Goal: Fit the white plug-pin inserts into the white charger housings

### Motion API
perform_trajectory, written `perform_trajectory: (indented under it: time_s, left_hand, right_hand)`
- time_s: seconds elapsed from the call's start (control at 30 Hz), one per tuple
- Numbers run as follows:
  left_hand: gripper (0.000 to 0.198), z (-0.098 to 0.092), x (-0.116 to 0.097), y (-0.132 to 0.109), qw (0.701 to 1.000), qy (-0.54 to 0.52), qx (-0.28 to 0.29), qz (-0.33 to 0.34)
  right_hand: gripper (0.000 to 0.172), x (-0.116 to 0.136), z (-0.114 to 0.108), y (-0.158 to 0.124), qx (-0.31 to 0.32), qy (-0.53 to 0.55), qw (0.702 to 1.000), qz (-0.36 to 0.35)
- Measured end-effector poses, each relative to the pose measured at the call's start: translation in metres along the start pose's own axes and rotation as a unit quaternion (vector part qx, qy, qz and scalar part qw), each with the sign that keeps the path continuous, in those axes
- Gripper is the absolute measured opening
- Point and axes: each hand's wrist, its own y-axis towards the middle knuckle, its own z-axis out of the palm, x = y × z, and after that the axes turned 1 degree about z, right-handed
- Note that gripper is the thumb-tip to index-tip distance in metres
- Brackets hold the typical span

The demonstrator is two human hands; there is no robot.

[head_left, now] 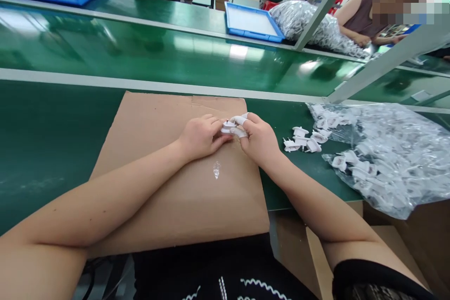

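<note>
A small white plastic plug-like piece (228, 127) with dark pins sits between my two hands, just above a sheet of brown cardboard (168, 178). My left hand (202, 135) pinches its left side. From the right, my right hand (258, 138) grips the same piece, with white covers on its thumb and index finger. Part of the piece is hidden by my fingers. To the right of my right hand, several similar white pieces (305, 140) lie loose on the green table.
A clear plastic bag (404, 150) full of white pieces lies at the right, above open cardboard boxes (316, 253). Blue-rimmed trays (253, 35) stand across the green conveyor (158, 51). A slanted metal post (379, 65) rises at the right. Another person (362, 18) works behind it.
</note>
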Motion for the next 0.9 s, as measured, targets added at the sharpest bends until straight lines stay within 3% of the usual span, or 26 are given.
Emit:
perform_trajectory:
  time_s: [0.13, 0.27, 0.33, 0.4, 0.47, 0.53, 0.6, 0.73, 0.9]
  left_hand:
    - [0.038, 0.000, 0.000, 0.000, 0.997, -0.068, -0.008, -0.019]
    - [0.039, 0.000, 0.000, 0.002, 0.993, -0.110, 0.000, -0.052]
    - [0.039, -0.004, 0.001, 0.005, 0.988, -0.134, 0.023, -0.077]
    - [0.040, -0.011, 0.003, 0.014, 0.973, -0.184, 0.071, -0.117]
    - [0.045, -0.021, 0.009, 0.030, 0.940, -0.247, 0.155, -0.175]
    - [0.050, -0.029, 0.019, 0.052, 0.910, -0.279, 0.199, -0.233]
    - [0.049, -0.032, 0.035, 0.077, 0.908, -0.266, 0.140, -0.290]
    - [0.041, -0.028, 0.074, 0.117, 0.908, -0.171, -0.063, -0.377]
    - [0.025, -0.027, 0.108, 0.130, 0.907, -0.075, -0.127, -0.394]
  right_hand:
    - [0.039, -0.013, -0.005, 0.002, -0.010, 0.124, 0.992, 0.010]
    - [0.060, -0.032, -0.044, -0.006, -0.021, 0.120, 0.991, 0.049]
    - [0.065, -0.041, -0.063, -0.013, 0.044, 0.056, 0.996, 0.055]
    - [0.060, -0.046, -0.073, -0.019, 0.146, -0.011, 0.987, 0.064]
    - [0.047, -0.049, -0.071, -0.020, 0.216, -0.051, 0.973, 0.064]
    - [0.035, -0.049, -0.061, -0.017, 0.228, -0.055, 0.971, 0.051]
    - [0.023, -0.048, -0.051, -0.011, 0.194, -0.041, 0.979, 0.045]
    - [0.016, -0.044, -0.039, -0.001, 0.126, -0.043, 0.988, 0.072]
    - [0.014, -0.038, -0.036, 0.002, 0.112, -0.068, 0.989, 0.071]
